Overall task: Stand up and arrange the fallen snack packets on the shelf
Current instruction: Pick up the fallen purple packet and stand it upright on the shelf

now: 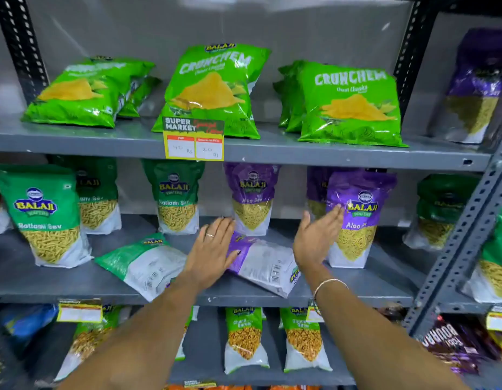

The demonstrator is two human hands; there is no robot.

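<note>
A purple Aloo Sev packet [265,264] lies flat, back side up, on the middle shelf [356,288]. My left hand [213,249] rests palm down on its left end, fingers spread. My right hand [314,235] hovers open just right of it, palm turned inward, close to a standing purple Aloo Sev packet [356,218]. A green Ratlami Sev packet [144,263] also lies fallen, back up, left of my left arm. Another purple packet [252,198] stands behind the fallen one.
Green Ratlami Sev packets [44,215] stand at the left of the middle shelf. Crunchem bags [213,91] sit on the top shelf behind a price tag [194,142]. Chana packets [244,339] stand on the shelf below. A perforated metal upright [466,226] borders the right side.
</note>
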